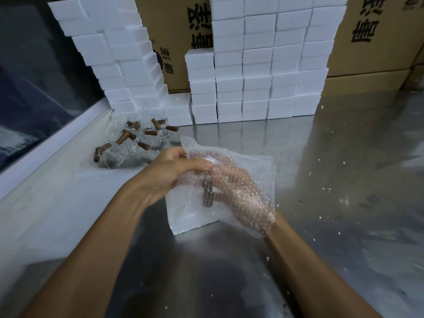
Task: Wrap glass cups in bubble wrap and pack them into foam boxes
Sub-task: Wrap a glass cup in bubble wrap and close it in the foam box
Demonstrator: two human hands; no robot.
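Note:
A sheet of bubble wrap is held up at the middle of the metal table. Inside it is a glass cup with a brown wooden handle, seen dimly through the bubbles. My left hand pinches the wrap's upper left edge between thumb and fingers. My right hand lies behind the sheet, its fingers curled round the cup. Below them an open white foam box sits on the table. Several more glass cups with brown handles stand in a cluster at the back left.
Tall stacks of white foam boxes line the back of the steel table, with cardboard cartons behind. A stack of bubble wrap sheets lies at the left. White foam crumbs dot the table's right side.

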